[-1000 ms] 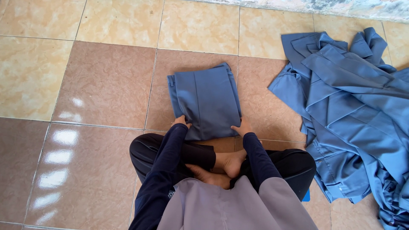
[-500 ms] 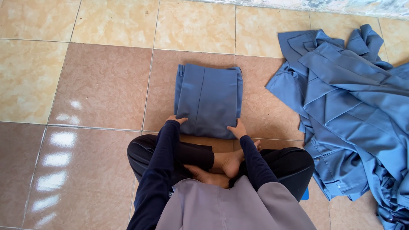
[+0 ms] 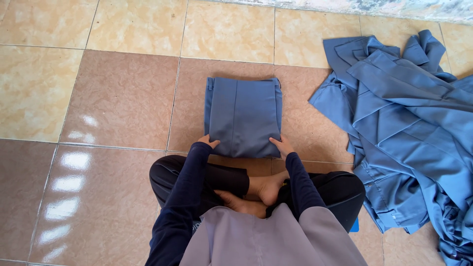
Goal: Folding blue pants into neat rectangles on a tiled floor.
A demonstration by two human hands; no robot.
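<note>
Left hand (image 3: pixel 208 142) on the near left corner of the folded blue garment (image 3: pixel 243 116), fingers resting on the cloth; right hand (image 3: pixel 282 146) on the near right corner, likewise pressed flat rather than clamped. Hands apart, one at each corner. Garment a neat rectangle lying flat on the tiled floor (image 3: pixel 118 98), just ahead of crossed legs (image 3: pixel 256 189) in dark trousers. Off to the right, well apart, a loose heap of matching blue clothes (image 3: pixel 409 128).
</note>
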